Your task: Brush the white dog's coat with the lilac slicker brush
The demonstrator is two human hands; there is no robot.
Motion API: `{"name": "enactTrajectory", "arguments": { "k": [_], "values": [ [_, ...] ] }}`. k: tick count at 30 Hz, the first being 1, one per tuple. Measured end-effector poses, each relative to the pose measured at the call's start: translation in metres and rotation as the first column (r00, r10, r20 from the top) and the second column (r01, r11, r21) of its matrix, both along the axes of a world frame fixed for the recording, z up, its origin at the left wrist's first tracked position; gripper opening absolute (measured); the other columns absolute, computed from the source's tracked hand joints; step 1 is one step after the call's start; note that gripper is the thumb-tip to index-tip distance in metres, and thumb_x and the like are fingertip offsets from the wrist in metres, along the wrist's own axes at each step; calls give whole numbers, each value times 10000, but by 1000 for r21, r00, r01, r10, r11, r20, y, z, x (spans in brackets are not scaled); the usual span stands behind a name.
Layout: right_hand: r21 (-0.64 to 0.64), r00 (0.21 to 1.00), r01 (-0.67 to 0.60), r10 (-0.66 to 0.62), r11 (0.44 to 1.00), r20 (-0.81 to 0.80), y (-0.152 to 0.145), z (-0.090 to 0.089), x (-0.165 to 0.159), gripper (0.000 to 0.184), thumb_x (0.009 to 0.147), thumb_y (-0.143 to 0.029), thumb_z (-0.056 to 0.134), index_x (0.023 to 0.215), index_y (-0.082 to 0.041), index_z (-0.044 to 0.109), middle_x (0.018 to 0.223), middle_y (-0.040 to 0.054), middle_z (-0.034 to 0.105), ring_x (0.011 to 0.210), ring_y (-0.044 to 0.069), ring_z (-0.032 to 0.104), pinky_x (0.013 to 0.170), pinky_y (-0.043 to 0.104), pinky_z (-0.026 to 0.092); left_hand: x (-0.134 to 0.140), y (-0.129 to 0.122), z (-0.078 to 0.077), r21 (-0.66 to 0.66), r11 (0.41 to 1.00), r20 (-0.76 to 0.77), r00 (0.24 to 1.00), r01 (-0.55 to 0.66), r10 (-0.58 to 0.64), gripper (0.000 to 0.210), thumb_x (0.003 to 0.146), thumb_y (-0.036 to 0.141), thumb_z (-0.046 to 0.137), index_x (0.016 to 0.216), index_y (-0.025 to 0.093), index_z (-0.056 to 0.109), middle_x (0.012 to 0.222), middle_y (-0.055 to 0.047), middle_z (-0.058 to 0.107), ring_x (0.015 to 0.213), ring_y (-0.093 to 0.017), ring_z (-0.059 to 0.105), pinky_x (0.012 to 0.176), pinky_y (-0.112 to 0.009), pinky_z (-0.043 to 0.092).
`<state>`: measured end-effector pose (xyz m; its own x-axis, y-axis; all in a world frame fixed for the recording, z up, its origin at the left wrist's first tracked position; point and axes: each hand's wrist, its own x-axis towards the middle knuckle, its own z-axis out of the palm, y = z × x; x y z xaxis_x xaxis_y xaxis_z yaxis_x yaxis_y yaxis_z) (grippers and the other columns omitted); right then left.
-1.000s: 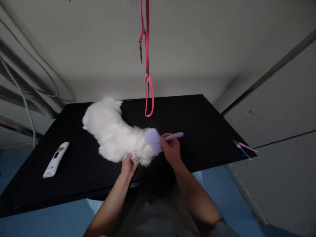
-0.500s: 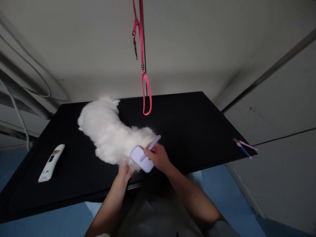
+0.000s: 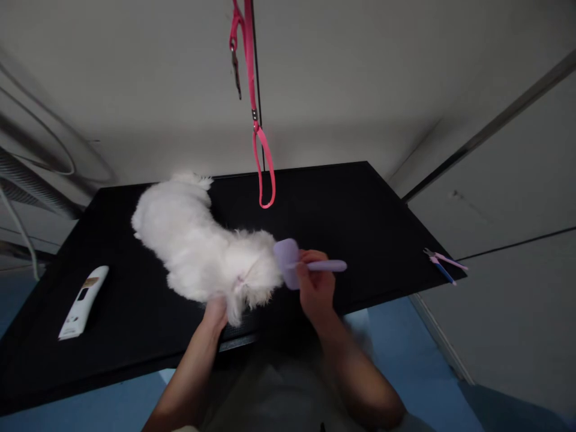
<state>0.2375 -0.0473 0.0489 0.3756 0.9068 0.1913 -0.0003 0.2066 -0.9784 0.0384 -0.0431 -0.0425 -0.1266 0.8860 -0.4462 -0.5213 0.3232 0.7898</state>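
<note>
A fluffy white dog (image 3: pixel 189 240) lies on a black grooming table (image 3: pixel 355 222), its head end towards the middle near edge. My right hand (image 3: pixel 317 288) is closed around the handle of a lilac slicker brush (image 3: pixel 286 262). The brush head is right beside the fur on the dog's head, its bristle side turned towards the dog. Against the dog's near side, below the head, rests my left hand (image 3: pixel 216 312). Fur hides its fingers, so their grip cannot be made out.
White clippers (image 3: pixel 84 303) lie at the table's left. Pink and blue nail clippers (image 3: pixel 443 264) are by the right corner. A pink grooming loop (image 3: pixel 265 171) hangs over the table's middle. Grey ribbed hoses (image 3: pixel 38 180) run along the left wall.
My right hand has moved the brush rightward from over the dog's head to its right side, and turned it so the handle points right. My left hand stays at the dog.
</note>
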Motion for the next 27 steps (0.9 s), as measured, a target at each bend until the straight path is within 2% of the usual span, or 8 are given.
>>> {"name": "enactTrajectory", "arguments": {
  "k": [4, 7, 12, 14, 16, 20, 24, 27],
  "values": [
    [-196, 943, -330, 332, 923, -23, 6, 6, -14, 142, 771, -330, 606, 795, -193, 582, 695, -6, 580, 616, 136, 560, 564, 248, 460, 2, 2, 1, -31, 998, 34, 998, 57, -56, 326, 526, 308, 850, 794, 206, 696, 830, -58, 740, 980, -298, 666, 800, -359, 570],
    [-126, 992, -100, 108, 987, 62, 11, 13, -18, 153, 795, -334, 590, 861, -196, 586, 772, 12, 602, 676, 142, 569, 609, 252, 460, 1, 0, 3, -51, 997, 32, 998, 62, -60, 301, 539, 225, 839, 803, 198, 697, 791, -62, 731, 946, -302, 674, 753, -358, 573],
    [-173, 944, -314, 326, 933, 45, 10, 9, -11, 142, 777, -335, 599, 806, -196, 593, 702, 1, 605, 630, 140, 576, 582, 249, 460, -20, 8, 22, -59, 978, 42, 979, 201, -198, 185, 591, 176, 791, 754, 171, 703, 680, -61, 693, 836, -294, 678, 677, -327, 551],
    [-135, 993, -118, 117, 984, -12, 9, 4, -5, 153, 789, -346, 577, 814, -196, 571, 739, 7, 612, 662, 142, 586, 609, 257, 474, -33, 19, 35, 21, 956, -137, 948, 292, -287, 156, 588, 144, 782, 721, 168, 704, 705, -55, 691, 849, -279, 663, 722, -309, 536],
    [-45, 996, 89, -90, 995, -5, 6, 0, 0, 163, 803, -347, 570, 875, -201, 567, 822, 21, 626, 727, 148, 596, 652, 266, 481, -41, 33, 48, 138, 917, -361, 881, 374, -305, 191, 551, 103, 791, 694, 193, 702, 802, -52, 702, 959, -278, 625, 859, -317, 500],
    [-158, 967, -232, 245, 960, 66, 1, -1, -1, 172, 801, -361, 595, 857, -198, 596, 704, 3, 613, 613, 144, 576, 566, 258, 457, -34, 66, 62, 321, 777, -664, 714, 541, -223, 345, 422, 101, 854, 711, 213, 702, 955, -78, 696, 1134, -302, 521, 1124, -350, 244],
    [-76, 998, 59, -57, 995, 38, 3, 3, -4, 182, 822, -368, 574, 891, -199, 576, 847, 34, 639, 742, 157, 609, 658, 276, 487, -13, 94, 64, 283, 557, -900, 417, 781, -127, 299, 605, 274, 792, 886, 212, 711, 968, -79, 695, 974, -272, 594, 1055, -360, 321],
    [-71, 985, -112, 121, 991, 124, 4, 8, -8, 165, 812, -348, 586, 894, -205, 597, 854, 29, 646, 737, 154, 612, 646, 262, 486, -1, 111, 64, 240, 499, -928, 348, 832, -133, 327, 677, 315, 725, 986, 209, 711, 977, -76, 701, 891, -252, 615, 875, -314, 438]
  ]
}}
